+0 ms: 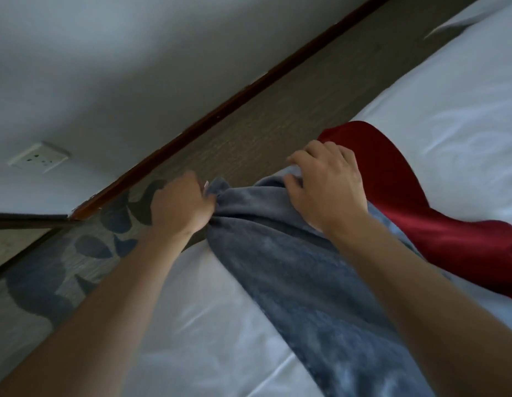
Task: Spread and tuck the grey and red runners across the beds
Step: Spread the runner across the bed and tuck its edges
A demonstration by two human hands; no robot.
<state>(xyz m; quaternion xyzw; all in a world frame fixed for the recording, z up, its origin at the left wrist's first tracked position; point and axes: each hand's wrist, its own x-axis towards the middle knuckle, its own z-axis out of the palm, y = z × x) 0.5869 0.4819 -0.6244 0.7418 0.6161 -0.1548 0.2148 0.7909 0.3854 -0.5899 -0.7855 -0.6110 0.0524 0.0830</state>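
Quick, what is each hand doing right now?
Left hand: closed, gripping the bunched end of the grey runner.
Right hand: fingers curled, gripping the grey runner's far edge, beside the red runner.

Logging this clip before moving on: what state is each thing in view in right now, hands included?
grey runner: lying across the bed, bunched at its far end, not tucked.
red runner: beside the grey one, rumpled, partly under it.
left hand: grips the grey runner's bunched end at the bed edge.
right hand: fingers curled on the grey runner's end.
white bed sheet: spread, lightly creased.
wall socket: nothing plugged in.
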